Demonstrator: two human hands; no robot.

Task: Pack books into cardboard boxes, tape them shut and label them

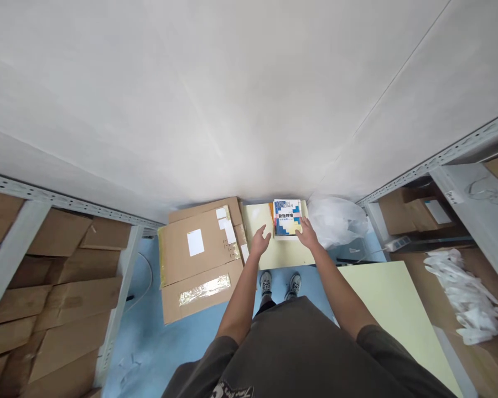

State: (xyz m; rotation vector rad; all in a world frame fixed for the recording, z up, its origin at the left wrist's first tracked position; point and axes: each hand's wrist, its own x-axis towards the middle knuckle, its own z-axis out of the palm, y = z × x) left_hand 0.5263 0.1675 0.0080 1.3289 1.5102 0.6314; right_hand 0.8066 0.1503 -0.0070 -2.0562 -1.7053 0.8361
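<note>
Right hand (pixel 307 233) is resting open against the lower corner of a blue paperback book (pixel 286 217) lying on a pale yellow board (pixel 282 254). Left hand (pixel 260 241) is hanging open just beside it, with a flattened cardboard box (pixel 199 260) past it and a white plastic bag (pixel 336 221) off past the right hand.

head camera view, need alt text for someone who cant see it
Seen from above, a person's right hand touches the edge of a blue book lying on a pale yellow board, with their left hand beside it. Flattened cardboard boxes and a white plastic bag lie nearby, between metal shelves, on a blue floor.
</note>
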